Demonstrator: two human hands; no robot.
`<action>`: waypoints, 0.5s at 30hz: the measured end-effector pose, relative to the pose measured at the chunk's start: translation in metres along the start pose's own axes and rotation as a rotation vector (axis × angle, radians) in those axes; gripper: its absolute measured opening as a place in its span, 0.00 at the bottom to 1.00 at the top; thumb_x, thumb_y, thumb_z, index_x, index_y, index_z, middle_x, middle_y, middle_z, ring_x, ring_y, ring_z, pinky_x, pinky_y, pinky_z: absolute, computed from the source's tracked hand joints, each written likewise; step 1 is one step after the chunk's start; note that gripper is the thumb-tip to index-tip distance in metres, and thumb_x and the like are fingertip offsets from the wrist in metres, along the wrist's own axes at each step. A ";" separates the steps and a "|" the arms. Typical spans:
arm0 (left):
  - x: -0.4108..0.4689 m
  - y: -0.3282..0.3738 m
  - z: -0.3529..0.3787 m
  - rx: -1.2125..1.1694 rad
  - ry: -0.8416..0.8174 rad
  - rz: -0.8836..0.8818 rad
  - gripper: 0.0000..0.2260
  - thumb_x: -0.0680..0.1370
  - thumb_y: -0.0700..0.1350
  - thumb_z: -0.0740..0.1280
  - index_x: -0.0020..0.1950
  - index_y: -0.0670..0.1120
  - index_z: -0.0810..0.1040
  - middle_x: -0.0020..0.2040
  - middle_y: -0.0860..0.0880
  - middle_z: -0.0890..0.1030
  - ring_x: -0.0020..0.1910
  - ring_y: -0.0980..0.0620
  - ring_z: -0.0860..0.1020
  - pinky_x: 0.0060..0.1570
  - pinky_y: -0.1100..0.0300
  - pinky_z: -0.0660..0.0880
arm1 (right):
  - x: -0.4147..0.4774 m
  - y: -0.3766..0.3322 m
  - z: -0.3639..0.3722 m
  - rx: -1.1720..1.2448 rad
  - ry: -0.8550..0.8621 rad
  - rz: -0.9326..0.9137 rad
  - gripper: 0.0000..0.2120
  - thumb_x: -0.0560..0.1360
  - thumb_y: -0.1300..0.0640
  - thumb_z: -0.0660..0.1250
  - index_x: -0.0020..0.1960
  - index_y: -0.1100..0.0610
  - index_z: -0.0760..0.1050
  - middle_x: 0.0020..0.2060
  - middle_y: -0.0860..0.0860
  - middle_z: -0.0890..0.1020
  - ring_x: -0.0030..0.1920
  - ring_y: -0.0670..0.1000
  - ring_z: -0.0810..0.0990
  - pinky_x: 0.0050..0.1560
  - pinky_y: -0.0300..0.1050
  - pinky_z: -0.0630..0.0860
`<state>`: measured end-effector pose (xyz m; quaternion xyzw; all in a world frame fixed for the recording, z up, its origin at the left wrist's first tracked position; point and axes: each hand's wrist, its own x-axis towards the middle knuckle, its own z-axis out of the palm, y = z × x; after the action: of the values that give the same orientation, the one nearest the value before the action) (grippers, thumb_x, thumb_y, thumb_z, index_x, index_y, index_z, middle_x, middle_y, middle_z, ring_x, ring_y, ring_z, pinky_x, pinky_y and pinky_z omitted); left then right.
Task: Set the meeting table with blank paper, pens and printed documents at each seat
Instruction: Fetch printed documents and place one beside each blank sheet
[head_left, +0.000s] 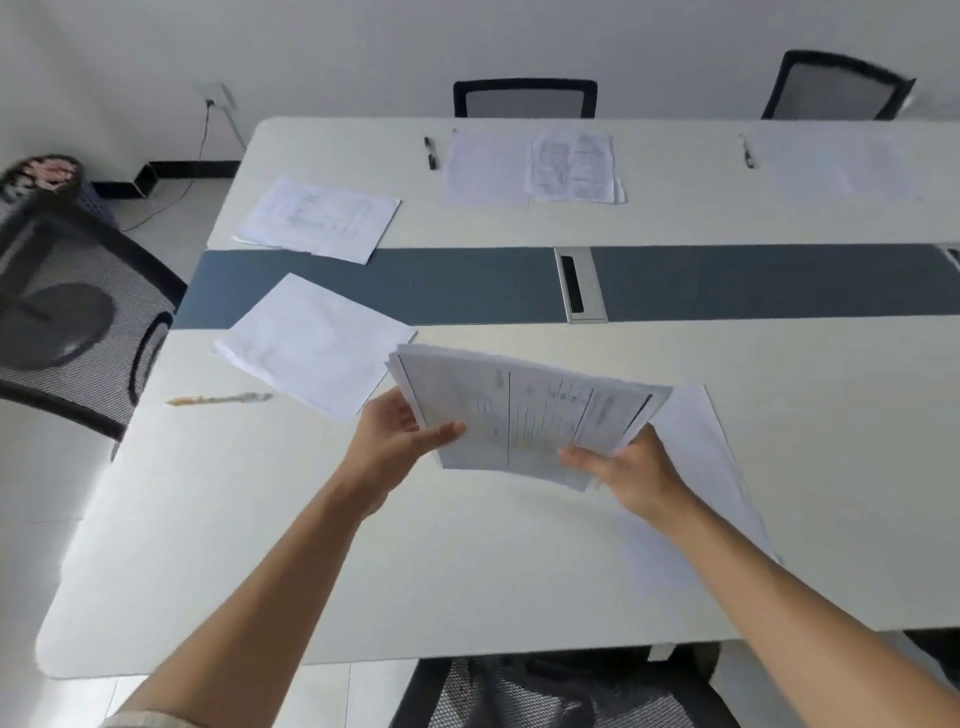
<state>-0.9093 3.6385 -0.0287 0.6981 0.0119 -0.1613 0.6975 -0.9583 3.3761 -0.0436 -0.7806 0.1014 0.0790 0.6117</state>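
Note:
I hold a stack of printed documents (524, 415) above the white table (363, 545). My left hand (400, 441) grips its left edge, thumb on top. My right hand (628, 467) pinches its lower right corner. Under the stack, to the right, lies a blank sheet (696, 457). A pile of blank paper (311, 343) sits to the left, with an orange pen (218, 399) near it. Another printed pile (317, 218) lies further back. At the far middle seat lie a black pen (430, 152), a sheet (485, 166) and a printed document (574, 166). A pen (746, 150) lies at the far right seat.
A dark blue strip (467, 283) runs along the table's middle with a metal cable hatch (579, 286). Black mesh chairs stand at the left (62, 312), far middle (524, 98), far right (836, 85) and near side (545, 691). A bin (47, 176) stands by the wall.

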 end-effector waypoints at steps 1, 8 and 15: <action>-0.003 -0.001 0.004 0.043 -0.009 0.005 0.13 0.70 0.35 0.75 0.53 0.44 0.81 0.48 0.50 0.86 0.49 0.52 0.84 0.45 0.63 0.78 | 0.001 0.000 -0.003 0.012 -0.021 0.000 0.15 0.70 0.66 0.75 0.49 0.47 0.81 0.46 0.43 0.86 0.48 0.41 0.84 0.51 0.39 0.80; -0.008 -0.028 0.037 0.255 0.084 -0.107 0.08 0.70 0.44 0.70 0.47 0.54 0.80 0.50 0.45 0.84 0.49 0.45 0.81 0.49 0.48 0.78 | 0.005 0.020 -0.001 -0.055 -0.021 0.068 0.12 0.73 0.64 0.73 0.55 0.55 0.79 0.48 0.50 0.85 0.48 0.50 0.83 0.42 0.27 0.75; -0.008 -0.046 0.045 0.260 0.193 -0.206 0.07 0.75 0.39 0.68 0.53 0.43 0.80 0.47 0.48 0.84 0.45 0.49 0.83 0.44 0.55 0.81 | 0.016 0.058 -0.001 -0.079 0.193 0.204 0.01 0.72 0.62 0.72 0.43 0.58 0.83 0.41 0.59 0.86 0.39 0.51 0.79 0.42 0.44 0.74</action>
<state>-0.9375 3.5975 -0.0704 0.7896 0.1292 -0.1644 0.5769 -0.9574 3.3603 -0.1018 -0.7937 0.2353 0.0689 0.5567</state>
